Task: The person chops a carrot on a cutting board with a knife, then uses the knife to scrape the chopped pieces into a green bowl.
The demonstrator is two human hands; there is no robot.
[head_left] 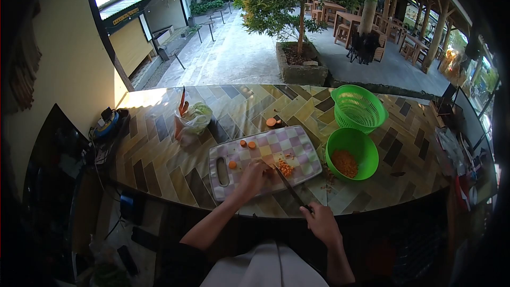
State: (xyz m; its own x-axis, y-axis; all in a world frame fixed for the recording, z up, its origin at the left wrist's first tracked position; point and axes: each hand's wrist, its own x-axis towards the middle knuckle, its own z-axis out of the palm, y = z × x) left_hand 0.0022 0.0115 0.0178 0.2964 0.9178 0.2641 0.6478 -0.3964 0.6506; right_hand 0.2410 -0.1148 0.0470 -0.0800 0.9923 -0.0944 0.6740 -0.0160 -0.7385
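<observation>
My right hand (321, 223) grips the dark handle of a knife (290, 190), its blade slanting up and left over the chopping board (313, 166). Bunched fingers of my left hand (254, 177) press a piece of carrot onto the board beside the blade; the fingers mostly hide it. Just right of the knife tip lies a small heap of diced carrot (285, 168). Short carrot chunks (252, 145) rest on the board's upper left, and another chunk (232, 165) is near its handle slot. Carrot ends (271, 123) sit on the table behind the board.
At right, a green bowl (366, 146) holds chopped carrot (344, 163), with a green colander (358, 107) behind it. A plastic bag (195, 119) with leafy vegetable and carrots stands at back left. Scraps dot the patterned table (159, 149). Cables and a blue item (106, 123) lie far left.
</observation>
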